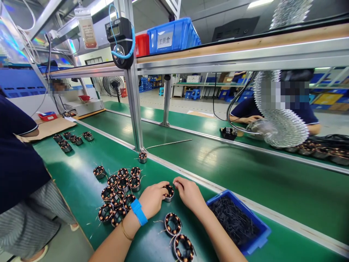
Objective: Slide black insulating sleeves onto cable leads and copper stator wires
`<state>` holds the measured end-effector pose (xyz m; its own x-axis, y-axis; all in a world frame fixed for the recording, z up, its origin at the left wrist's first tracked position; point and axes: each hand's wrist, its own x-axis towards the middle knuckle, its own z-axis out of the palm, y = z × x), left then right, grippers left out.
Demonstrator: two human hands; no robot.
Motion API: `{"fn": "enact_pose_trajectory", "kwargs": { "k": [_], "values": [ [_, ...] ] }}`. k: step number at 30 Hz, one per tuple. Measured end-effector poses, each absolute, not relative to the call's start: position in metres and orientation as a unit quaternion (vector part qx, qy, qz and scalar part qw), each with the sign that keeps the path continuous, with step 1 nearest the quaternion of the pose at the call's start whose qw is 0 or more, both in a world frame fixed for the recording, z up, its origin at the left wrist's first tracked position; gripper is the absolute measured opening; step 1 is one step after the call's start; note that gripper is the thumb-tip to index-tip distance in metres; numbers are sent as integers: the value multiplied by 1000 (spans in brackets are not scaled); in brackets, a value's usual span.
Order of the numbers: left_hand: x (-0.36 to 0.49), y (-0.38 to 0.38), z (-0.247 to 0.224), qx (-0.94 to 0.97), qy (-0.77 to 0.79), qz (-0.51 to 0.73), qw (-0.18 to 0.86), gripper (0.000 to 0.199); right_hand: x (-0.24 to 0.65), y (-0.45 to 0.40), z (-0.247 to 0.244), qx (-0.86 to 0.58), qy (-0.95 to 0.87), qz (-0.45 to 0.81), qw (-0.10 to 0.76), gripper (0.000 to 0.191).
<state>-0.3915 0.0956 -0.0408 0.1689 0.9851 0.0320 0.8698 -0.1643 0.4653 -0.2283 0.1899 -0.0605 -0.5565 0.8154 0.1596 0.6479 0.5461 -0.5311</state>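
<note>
A motor stator (169,195), a ring with copper windings, stands on the green worktop between my hands. My left hand (153,198), with a blue wristband, grips its left side, fingers over the rim. At its upper right, my right hand (188,193) has thumb and forefinger pinched together; whatever is between them is too small to make out. Two more stators lie nearer me, one being the nearest stator (176,251). Left of my left hand is a group of several stators (117,198) with thin wire ends sticking out.
A blue bin (265,233) of short black strips sits right of my right forearm. An aluminium post (133,109) rises from the bench beyond a lone stator (142,157). A person (19,145) stands at left; another person (272,98) sits across the line behind a ribbed duct (286,127).
</note>
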Motion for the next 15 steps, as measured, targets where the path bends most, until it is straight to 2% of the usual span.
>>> {"fn": "enact_pose_trajectory", "kwargs": {
  "k": [9,15],
  "values": [
    [-392,95,-40,728,637,180,176,30,-213,185,-71,-343,-890,213,212,30],
    [-392,98,-45,724,633,200,189,31,-212,169,-77,-354,-897,165,205,28]
  ]
}}
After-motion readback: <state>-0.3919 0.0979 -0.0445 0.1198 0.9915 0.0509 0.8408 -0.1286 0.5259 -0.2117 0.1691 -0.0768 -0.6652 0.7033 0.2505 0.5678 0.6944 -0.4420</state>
